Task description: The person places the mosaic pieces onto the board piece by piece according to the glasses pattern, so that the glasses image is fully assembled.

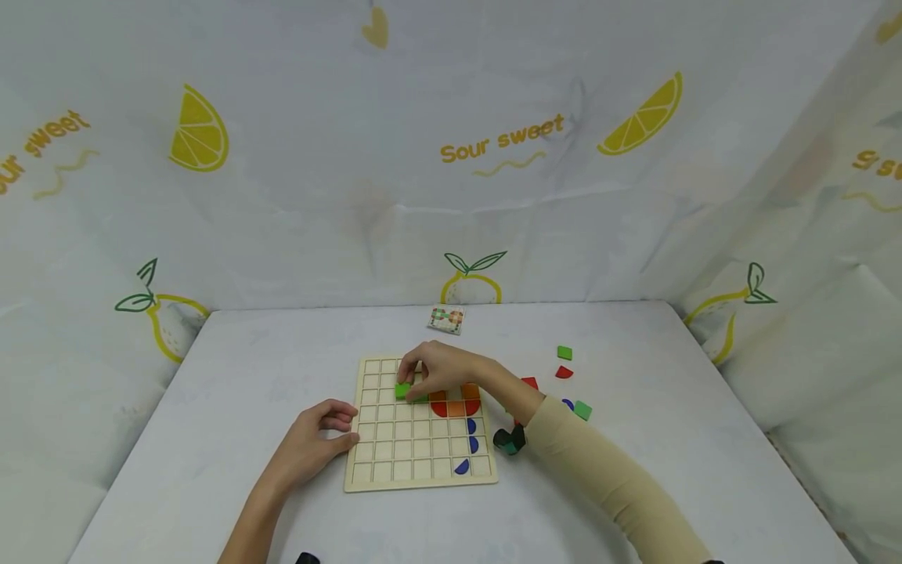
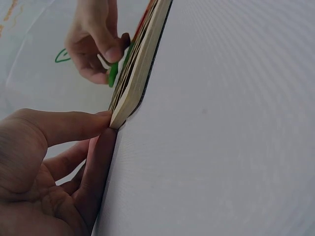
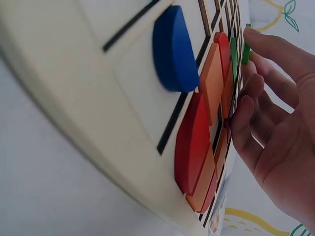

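Note:
A pale wooden grid board (image 1: 392,474) lies on the white table. My left hand (image 1: 313,439) holds its left edge with thumb and fingertips; in the left wrist view the thumb meets the board's edge (image 2: 129,105). Over the upper left cells, my right hand (image 1: 440,368) pinches a green square tile (image 1: 402,391) between thumb and finger. The same tile (image 3: 247,44) appears tilted in the right wrist view. Orange tiles (image 1: 456,409) and red rounded pieces (image 1: 473,406) fill cells under the right wrist. Blue half-round pieces (image 1: 471,427) sit down the right side.
Right of the board lie a light green tile (image 1: 582,410), a green square (image 1: 564,352) and a red wedge (image 1: 564,372). Dark pieces (image 1: 503,439) lie near the board's right edge. A small pattern card (image 1: 446,319) is at the back.

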`<state>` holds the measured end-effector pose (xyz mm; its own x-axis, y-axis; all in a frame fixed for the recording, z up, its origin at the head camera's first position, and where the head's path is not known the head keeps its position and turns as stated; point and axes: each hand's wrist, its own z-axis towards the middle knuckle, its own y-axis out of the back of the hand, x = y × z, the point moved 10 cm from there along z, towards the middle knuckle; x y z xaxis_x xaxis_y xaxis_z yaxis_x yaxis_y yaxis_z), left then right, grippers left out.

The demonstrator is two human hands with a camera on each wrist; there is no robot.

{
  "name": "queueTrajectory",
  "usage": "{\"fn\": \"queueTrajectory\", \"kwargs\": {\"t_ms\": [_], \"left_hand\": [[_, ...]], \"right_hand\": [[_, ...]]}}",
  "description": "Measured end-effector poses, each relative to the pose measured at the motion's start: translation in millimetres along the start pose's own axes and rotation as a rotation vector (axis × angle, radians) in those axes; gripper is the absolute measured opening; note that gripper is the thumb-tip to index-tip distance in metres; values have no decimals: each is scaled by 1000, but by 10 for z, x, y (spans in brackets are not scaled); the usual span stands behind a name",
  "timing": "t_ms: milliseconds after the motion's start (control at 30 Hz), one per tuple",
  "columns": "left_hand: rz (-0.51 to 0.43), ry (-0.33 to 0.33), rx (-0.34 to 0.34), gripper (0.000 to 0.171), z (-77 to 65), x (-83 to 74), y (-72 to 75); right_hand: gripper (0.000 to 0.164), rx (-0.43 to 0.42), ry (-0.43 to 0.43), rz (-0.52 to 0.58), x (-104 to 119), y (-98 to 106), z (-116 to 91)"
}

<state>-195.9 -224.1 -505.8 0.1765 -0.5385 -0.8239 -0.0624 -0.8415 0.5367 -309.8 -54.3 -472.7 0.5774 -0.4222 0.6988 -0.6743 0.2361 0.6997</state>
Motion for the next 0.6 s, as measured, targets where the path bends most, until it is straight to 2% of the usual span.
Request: {"fn": "queueTrajectory", "kwargs": {"t_ms": [300, 600], "left_hand": [[15, 7, -4, 38, 16, 25, 0], [29, -1, -4, 39, 31, 30, -8]], "right_hand": [[15, 19, -40, -55, 24, -20, -8], [9, -13, 7, -82, 84, 1, -37]]}}
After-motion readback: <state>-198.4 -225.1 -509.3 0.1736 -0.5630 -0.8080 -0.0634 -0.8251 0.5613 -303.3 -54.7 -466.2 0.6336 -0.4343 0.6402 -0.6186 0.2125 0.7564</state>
